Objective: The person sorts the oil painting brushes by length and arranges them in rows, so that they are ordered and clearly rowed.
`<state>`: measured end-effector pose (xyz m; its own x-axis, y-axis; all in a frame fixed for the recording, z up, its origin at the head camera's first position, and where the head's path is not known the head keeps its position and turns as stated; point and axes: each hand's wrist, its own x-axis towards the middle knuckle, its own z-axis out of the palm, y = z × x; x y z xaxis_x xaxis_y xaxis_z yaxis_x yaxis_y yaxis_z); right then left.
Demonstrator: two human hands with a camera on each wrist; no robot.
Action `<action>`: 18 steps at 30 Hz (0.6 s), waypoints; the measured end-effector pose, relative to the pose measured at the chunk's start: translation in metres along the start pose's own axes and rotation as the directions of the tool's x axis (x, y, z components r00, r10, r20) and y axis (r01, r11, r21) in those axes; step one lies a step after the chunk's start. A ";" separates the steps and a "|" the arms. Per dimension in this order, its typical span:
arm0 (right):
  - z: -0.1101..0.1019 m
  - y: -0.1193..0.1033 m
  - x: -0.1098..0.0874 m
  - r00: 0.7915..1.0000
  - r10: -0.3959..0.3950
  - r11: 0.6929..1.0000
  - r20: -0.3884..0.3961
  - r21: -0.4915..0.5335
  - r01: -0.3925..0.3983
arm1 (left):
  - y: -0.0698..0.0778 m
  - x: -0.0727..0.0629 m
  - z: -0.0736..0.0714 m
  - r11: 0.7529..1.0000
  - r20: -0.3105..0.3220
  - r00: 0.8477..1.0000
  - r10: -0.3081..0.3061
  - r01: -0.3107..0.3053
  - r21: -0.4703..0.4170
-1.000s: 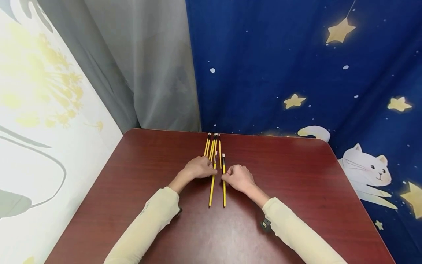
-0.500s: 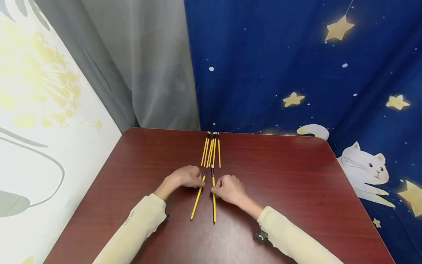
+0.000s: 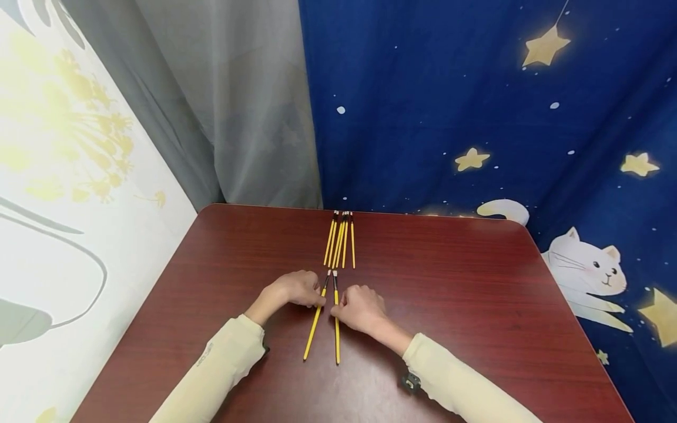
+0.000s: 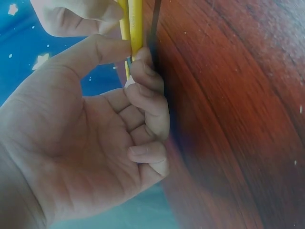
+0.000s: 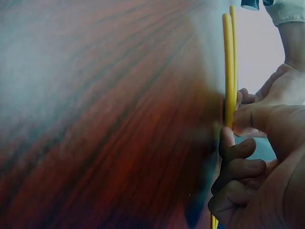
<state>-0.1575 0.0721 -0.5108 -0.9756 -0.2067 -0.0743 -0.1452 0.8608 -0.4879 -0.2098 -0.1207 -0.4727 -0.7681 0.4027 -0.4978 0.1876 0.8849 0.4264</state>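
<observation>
My left hand (image 3: 300,288) pinches a yellow-handled paintbrush (image 3: 313,332) between thumb and index finger, its white bristles pointing away from me. The left wrist view shows that hand (image 4: 81,138) with its other fingers curled loosely. A second yellow paintbrush (image 3: 337,343) is pinched by my right hand (image 3: 362,307), just to the right. The two brushes lean together at the bristle ends, while their handle ends stand apart. In the right wrist view, the right hand (image 5: 252,176) grips its brush (image 5: 228,67) low over the wood. Several more paintbrushes (image 3: 344,247) lie beyond both hands.
The brown wooden table (image 3: 449,276) has its far edge close behind the bristles of the lying brushes. A grey curtain (image 3: 264,117) and a blue starry one (image 3: 402,117) hang behind it.
Both hands have drawn their brushes toward me and leftward, away from the lying group. Lately the right brush has closed in on the left one, and their bristle ends have come together.
</observation>
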 end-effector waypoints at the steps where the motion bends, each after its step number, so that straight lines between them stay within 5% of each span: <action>1: 0.001 -0.001 0.000 1.000 0.003 1.000 -0.002 -0.010 -0.003 | 0.000 0.000 0.000 1.000 -0.002 1.000 -0.003 0.003 0.002; 10: 0.008 -0.011 -0.001 1.000 -0.004 1.000 -0.007 -0.028 0.004 | 0.003 0.000 0.001 0.999 -0.041 0.998 -0.042 0.042 0.011; 18: 0.007 -0.013 -0.004 0.999 -0.046 0.999 0.007 -0.006 0.046 | 0.001 0.000 -0.001 0.997 0.006 1.000 -0.024 0.025 -0.078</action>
<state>-0.1510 0.0588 -0.5102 -0.9667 -0.2493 -0.0580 -0.1908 0.8530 -0.4859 -0.2098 -0.1197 -0.4714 -0.7689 0.3825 -0.5124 0.1204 0.8736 0.4715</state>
